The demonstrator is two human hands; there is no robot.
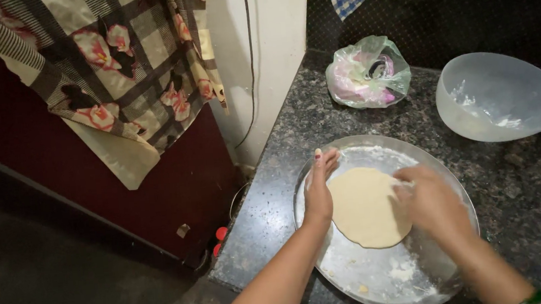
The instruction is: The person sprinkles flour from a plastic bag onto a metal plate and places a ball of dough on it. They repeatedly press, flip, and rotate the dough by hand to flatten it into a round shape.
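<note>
Bowl [500,94], bag [368,73] block far side; near counter [264,224] open.

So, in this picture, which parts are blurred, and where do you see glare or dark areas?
In the head view, the right hand is motion-blurred over the dough disc, while the left hand looks sharper; the steel tray and plastic bowl show soft glare; the left side, near the floor, is dark and lacks detail.

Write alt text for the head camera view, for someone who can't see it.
Two bare hands, left hand and right hand, press the edges of a flat dough round on a floury steel plate. Behind on the granite counter are a plastic bowl and knotted bag.
</note>
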